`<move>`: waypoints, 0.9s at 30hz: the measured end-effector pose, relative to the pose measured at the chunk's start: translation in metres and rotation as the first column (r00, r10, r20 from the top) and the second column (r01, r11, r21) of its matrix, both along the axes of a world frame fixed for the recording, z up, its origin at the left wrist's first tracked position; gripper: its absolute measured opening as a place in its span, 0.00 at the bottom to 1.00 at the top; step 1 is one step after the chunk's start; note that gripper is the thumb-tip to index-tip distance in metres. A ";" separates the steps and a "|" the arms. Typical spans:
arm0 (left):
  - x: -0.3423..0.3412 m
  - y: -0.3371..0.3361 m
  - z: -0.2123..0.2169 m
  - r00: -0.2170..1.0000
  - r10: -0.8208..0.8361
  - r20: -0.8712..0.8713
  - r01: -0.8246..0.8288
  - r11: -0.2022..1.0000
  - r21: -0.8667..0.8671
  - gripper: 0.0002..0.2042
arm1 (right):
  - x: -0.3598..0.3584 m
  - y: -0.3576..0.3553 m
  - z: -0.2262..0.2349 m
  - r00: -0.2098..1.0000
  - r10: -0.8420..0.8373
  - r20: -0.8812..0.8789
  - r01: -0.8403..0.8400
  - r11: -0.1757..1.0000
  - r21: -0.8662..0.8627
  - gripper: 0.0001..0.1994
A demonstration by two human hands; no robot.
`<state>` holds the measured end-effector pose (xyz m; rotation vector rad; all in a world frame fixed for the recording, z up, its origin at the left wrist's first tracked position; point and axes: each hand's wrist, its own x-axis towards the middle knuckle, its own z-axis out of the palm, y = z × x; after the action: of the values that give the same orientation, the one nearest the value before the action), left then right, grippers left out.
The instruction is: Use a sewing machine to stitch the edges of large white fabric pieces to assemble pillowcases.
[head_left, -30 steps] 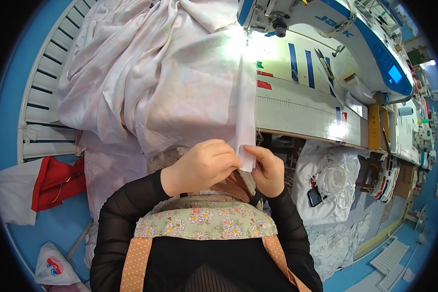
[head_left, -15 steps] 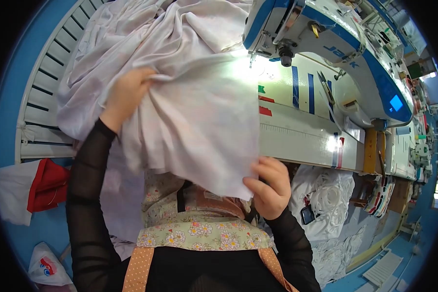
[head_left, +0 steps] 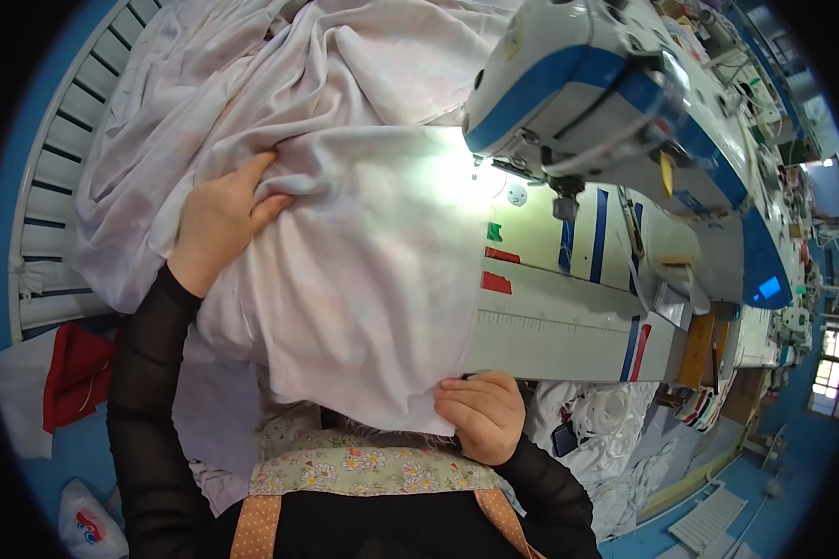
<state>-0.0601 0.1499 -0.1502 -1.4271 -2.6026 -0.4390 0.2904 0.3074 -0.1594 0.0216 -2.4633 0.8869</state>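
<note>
Spreading the white fabric (head_left: 364,270) over the counter (head_left: 569,326) at frame centre, the left hand (head_left: 219,219) presses down with fingers loosely curled into the folds while the right hand (head_left: 480,415) pinches the lower edge closed. Keeping that edge taut and square toward the sewing machine (head_left: 615,102) should prevent puckers.

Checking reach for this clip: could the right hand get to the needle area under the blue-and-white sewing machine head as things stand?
Probably yes. The right hand grips the white fabric's near edge at the table front, and only flat fabric and bare table lie between it and the sewing machine head.
</note>
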 end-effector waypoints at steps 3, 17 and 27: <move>-0.016 0.015 -0.003 0.999 -0.040 -0.024 0.041 0.998 0.040 0.22 | -0.011 0.012 0.007 0.999 -0.016 0.050 0.016 1.000 0.003 0.10; -0.080 0.082 -0.011 0.984 -0.084 -0.155 0.101 0.989 0.105 0.19 | -0.079 0.070 0.024 0.990 0.022 0.141 -0.033 0.996 0.079 0.10; -0.154 0.133 -0.009 1.000 0.012 0.024 -0.013 0.999 0.052 0.25 | -0.114 0.096 0.023 0.995 0.057 0.081 -0.073 0.975 0.212 0.09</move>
<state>-0.2140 0.2828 -0.1589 -1.3971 -2.5973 -0.5211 0.1764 0.4034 -0.1367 0.1485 -2.6314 0.6551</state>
